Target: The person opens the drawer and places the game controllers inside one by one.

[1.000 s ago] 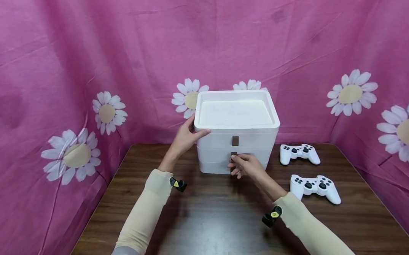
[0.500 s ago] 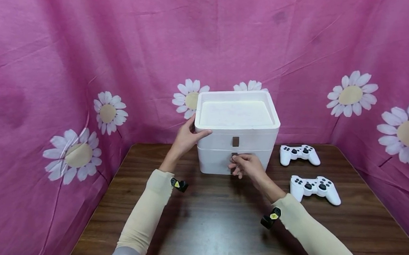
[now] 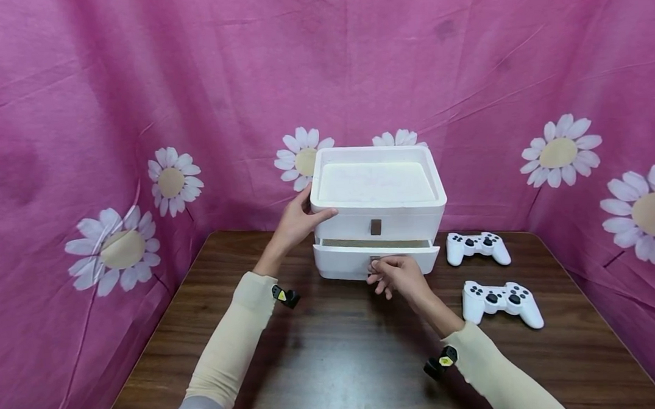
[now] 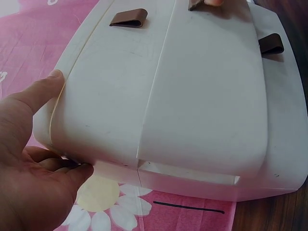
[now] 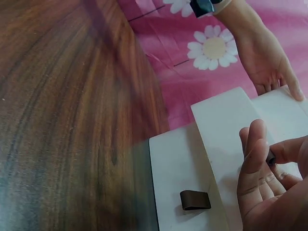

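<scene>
A white drawer unit (image 3: 378,183) with a shallow tray-like top stands at the back of the table. Its middle drawer (image 3: 341,260) is pulled partly out, showing a narrow gap above its front. My right hand (image 3: 401,276) pinches that drawer's brown pull tab (image 5: 271,158) between thumb and finger, the other fingers loosely bent. My left hand (image 3: 297,221) grips the unit's upper left corner, thumb on the front and fingers bent against the side. Brown tabs also show on the top drawer (image 4: 130,18) and the bottom drawer (image 5: 196,199). The drawer's contents are hidden.
Two white game controllers lie to the right of the unit, one farther back (image 3: 477,248) and one nearer (image 3: 502,303). A dark wooden table (image 3: 334,363) bears everything. Pink cloth (image 3: 245,80) with daisies hangs behind and at both sides.
The middle drawer has slid out toward me from its closed position, and my right hand has come slightly nearer with its tab. My left hand has kept its place on the corner.
</scene>
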### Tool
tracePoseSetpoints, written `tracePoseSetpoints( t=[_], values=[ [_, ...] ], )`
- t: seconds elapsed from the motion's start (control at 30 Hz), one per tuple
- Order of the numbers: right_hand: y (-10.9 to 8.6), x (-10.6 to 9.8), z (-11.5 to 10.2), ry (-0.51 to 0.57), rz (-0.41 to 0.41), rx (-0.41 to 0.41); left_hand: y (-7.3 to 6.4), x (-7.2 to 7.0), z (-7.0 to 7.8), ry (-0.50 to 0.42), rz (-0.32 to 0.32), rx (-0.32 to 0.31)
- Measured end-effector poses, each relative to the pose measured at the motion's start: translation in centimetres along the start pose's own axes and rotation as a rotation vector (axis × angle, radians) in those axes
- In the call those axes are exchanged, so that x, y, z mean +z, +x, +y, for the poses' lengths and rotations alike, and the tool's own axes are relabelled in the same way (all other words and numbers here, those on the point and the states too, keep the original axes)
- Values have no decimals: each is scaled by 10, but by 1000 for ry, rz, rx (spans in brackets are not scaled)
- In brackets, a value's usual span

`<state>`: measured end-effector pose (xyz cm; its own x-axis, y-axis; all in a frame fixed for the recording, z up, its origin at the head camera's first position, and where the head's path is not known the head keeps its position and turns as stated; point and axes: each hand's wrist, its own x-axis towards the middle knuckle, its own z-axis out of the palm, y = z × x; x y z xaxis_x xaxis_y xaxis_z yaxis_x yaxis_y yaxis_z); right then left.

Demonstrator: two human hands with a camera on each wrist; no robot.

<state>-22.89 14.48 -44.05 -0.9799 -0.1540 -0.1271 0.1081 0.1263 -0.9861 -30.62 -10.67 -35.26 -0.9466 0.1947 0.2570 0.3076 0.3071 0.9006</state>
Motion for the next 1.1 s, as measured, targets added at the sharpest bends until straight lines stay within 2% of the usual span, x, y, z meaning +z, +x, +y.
tracePoseSetpoints(
  t=[0.17, 0.5, 0.73, 0.8, 0.97, 1.1],
  values=[
    [-10, 0, 1, 4, -24, -11, 4, 1, -10, -5, 10, 18],
    [-32, 1, 4, -28, -74, -29, 5, 1, -10, -15, 0, 14],
    [-49, 1, 4, -35, -118, -39, -11, -3, 22, -3, -16, 4],
    [-53, 1, 4, -43, -126, -43, -12, -3, 23, -2, -18, 4],
    [-61, 0, 5, -56, -132, -28, -11, -3, 18, -3, -22, 0],
    [-65, 0, 6, -57, -153, -27, -2, -1, 2, -16, -15, 0]
  ],
)
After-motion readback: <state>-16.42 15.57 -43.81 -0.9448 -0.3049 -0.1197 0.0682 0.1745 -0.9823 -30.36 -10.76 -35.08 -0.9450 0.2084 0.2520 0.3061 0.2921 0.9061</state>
